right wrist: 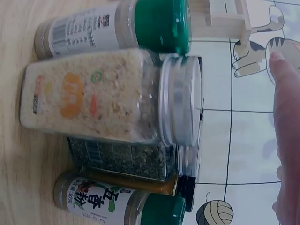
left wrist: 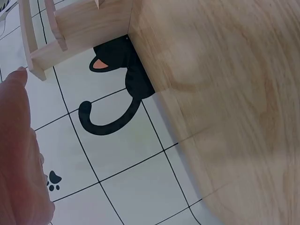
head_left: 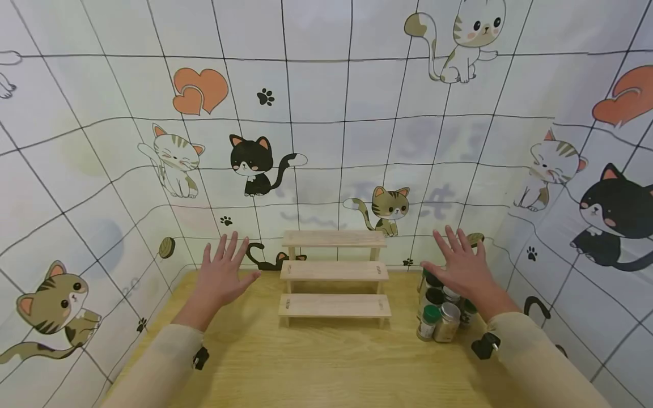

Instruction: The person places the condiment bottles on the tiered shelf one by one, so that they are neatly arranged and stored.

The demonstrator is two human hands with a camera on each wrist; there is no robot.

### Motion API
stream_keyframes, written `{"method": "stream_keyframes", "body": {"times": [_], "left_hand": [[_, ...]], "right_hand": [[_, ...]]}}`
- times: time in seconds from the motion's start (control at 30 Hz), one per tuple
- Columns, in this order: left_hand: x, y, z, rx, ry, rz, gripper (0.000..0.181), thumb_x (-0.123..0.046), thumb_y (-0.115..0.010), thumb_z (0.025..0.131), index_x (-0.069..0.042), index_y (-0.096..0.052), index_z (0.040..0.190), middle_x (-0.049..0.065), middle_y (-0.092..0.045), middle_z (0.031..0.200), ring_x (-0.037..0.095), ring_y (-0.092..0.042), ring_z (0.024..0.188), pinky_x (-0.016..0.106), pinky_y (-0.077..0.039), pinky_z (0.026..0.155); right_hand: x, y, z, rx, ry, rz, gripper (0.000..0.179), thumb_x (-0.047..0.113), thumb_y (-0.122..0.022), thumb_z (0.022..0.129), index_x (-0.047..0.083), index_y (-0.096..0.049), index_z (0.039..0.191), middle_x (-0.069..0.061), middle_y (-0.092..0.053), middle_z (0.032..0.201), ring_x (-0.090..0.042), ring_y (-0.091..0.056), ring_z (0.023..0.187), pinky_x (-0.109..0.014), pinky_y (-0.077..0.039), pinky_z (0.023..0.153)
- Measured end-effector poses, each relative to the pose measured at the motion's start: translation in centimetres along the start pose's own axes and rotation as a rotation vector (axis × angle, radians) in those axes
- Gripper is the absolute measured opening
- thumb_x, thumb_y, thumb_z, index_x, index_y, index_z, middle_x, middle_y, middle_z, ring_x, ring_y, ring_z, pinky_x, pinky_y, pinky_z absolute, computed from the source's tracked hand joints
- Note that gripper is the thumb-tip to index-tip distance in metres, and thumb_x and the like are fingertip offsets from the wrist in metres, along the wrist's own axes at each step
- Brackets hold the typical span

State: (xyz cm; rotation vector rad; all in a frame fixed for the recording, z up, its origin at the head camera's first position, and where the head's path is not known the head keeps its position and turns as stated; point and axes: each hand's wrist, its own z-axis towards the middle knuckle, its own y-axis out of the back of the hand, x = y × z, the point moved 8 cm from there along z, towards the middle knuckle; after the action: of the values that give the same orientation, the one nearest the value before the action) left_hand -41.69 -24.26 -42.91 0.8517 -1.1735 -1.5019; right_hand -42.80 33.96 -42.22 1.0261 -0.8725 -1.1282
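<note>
My left hand is raised with spread, straight fingers, to the left of a three-step wooden rack. It holds nothing. My right hand, also spread and holding nothing, is above a cluster of spice jars on the right, hiding some of them. In the right wrist view, a square jar with a silver lid contains pale coarse seasoning. Beside it are a green-capped bottle, a jar of dark flakes and another green-capped bottle with a white label. The rack's steps bear nothing.
The rack and jars stand on a light wooden table. A white cloth with a black grid and cartoon cats rises behind it and along both sides. A dark wrist strap piece hangs by the left sleeve.
</note>
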Motion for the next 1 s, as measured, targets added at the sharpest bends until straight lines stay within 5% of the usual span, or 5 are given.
{"method": "stream_keyframes", "body": {"times": [0.53,1.0], "left_hand": [[-2.1,-1.9,-2.0,-0.022,-0.008,-0.130,0.098,-0.074,-0.052,0.107,-0.014,-0.022,0.178,0.018,-0.006,0.184,0.045,-0.010,0.168,0.073,-0.008,0.131],[-4.0,-3.5,-3.4,-0.096,-0.044,-0.277,0.092,-0.070,-0.061,0.105,-0.010,-0.038,0.172,0.025,-0.032,0.176,0.050,-0.036,0.158,0.076,-0.030,0.123]], "right_hand": [[1.4,0.2,-2.7,-0.047,0.055,0.029,0.101,0.072,-0.058,0.106,0.013,-0.021,0.178,-0.024,-0.012,0.182,-0.050,-0.009,0.167,-0.081,-0.003,0.125],[4.4,1.5,-6.1,-0.137,0.141,0.041,0.101,0.064,-0.075,0.099,0.008,-0.035,0.173,-0.025,-0.035,0.174,-0.051,-0.027,0.160,-0.077,-0.024,0.123]]}}
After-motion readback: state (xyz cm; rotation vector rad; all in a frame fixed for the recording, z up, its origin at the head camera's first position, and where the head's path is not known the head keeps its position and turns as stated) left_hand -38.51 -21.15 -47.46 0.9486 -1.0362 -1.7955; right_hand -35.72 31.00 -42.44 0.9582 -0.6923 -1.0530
